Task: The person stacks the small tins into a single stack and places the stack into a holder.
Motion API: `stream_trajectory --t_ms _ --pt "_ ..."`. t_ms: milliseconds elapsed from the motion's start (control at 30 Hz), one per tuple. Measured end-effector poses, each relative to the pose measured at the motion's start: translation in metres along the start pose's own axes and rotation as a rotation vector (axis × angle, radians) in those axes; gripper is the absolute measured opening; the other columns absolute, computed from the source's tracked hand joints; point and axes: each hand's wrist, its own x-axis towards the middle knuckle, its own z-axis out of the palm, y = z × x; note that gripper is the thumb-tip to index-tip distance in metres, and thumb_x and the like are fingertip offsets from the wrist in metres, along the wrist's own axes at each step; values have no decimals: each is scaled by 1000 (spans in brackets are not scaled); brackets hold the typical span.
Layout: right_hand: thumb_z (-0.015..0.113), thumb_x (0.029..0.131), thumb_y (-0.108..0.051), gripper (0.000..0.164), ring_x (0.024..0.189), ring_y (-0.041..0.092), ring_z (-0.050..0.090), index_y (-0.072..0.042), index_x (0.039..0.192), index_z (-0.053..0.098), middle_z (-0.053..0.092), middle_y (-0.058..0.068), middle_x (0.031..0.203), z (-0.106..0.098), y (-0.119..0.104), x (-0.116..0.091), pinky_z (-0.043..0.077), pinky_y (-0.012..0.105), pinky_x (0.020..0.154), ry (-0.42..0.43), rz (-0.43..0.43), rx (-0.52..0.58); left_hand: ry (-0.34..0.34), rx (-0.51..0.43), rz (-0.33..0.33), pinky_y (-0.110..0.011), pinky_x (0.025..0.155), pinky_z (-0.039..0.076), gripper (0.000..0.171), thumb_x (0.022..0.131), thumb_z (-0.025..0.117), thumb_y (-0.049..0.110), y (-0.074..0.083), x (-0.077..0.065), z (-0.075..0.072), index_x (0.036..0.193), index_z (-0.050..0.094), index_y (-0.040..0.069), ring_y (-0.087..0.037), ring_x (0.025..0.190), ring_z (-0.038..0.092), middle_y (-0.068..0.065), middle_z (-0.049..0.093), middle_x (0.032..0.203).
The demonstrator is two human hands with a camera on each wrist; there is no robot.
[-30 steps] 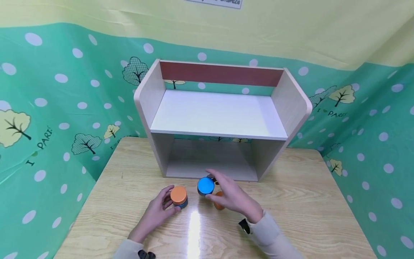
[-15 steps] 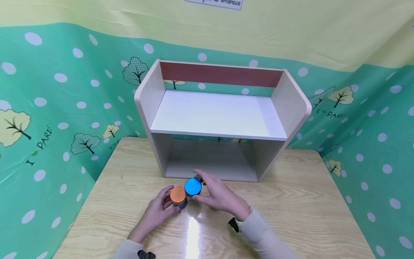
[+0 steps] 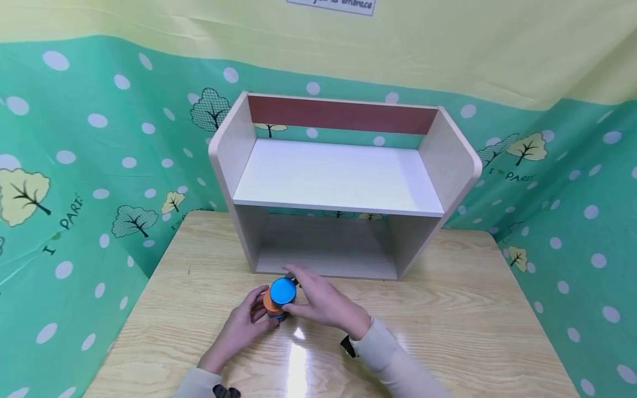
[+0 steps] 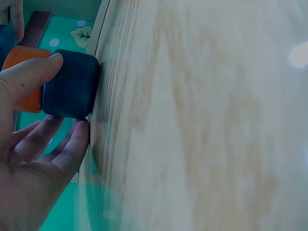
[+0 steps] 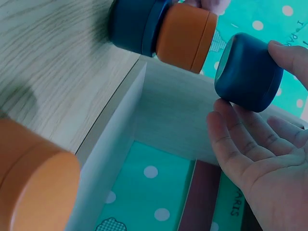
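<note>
Upper blue jar point(image 5: 249, 72) is being pinched by right hand point(image 3: 323, 301), just above orange jar point(image 5: 185, 37), not touching. Beneath, lower blue jar point(image 4: 72, 84) is being gripped by left hand point(image 3: 243, 325).

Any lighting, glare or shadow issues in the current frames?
Head: evenly bright, but a white glare streak on the wooden table at the picture's bottom; left wrist: dimmer, bright spot at the right edge, faint teal haze low down; right wrist: also dim, soft shadow beside the stack's bottom blue container.
</note>
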Motion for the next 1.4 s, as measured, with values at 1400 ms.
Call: stream_trajectory --t_ms 1400 --pt "76 91 -32 84 124 20 56 -8 156 29 49 11 146 17 -2 10 50 29 102 -32 -10 -34 23 21 -15 -29 99 52 78 82 84 9 -1 -1 2 148 42 8 -30 123 58 -17 56 136"
